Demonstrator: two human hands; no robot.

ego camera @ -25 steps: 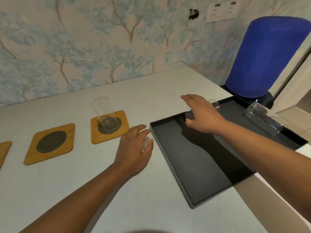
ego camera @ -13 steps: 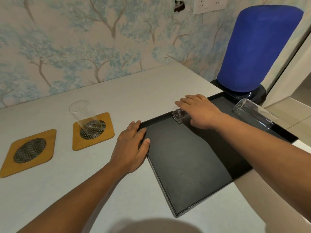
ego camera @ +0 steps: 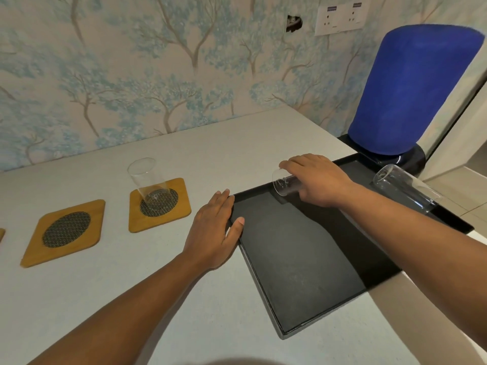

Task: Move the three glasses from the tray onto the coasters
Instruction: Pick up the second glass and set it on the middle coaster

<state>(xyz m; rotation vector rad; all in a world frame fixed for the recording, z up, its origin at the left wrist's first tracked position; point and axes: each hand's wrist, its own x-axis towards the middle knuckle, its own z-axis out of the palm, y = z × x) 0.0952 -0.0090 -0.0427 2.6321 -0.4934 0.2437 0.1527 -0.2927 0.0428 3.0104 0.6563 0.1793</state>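
Tray [ego camera: 303,293]: black, at 3 o'clock on the table [ego camera: 237,143]. Your left hand [ego camera: 213,230] was flat on the table beside it a second ago; it now lies open against the 9 o'clock rim, fingers on the table, thumb over the edge. Reads as bracing the tray.

Glass 1 [ego camera: 149,184]: upright on the coaster [ego camera: 159,204] nearest the tray, at 10 o'clock. Unchanged. One of three done.

Glass 2 [ego camera: 283,181]: lying on its side in the tray's 11 o'clock corner, mouth toward 9 o'clock. Your right hand [ego camera: 319,180] has come over it from above; fingers are curled down around the body. Whether the grip is fully closed I cannot tell, as the hand hides the far side. The glass looks to rest on the tray floor, not yet lifted.

Glass 3 [ego camera: 405,189]: on its side at the tray's 2 o'clock edge, untouched.

Middle coaster [ego camera: 64,231]: bare, at 9 o'clock. The likely target for glass 2. A third coaster [ego camera: 1,234] shows only as a sliver at the frame's left edge.

Note: glass 2 must be turned upright before you set it down. Smooth and round, it may roll under a loose grip.
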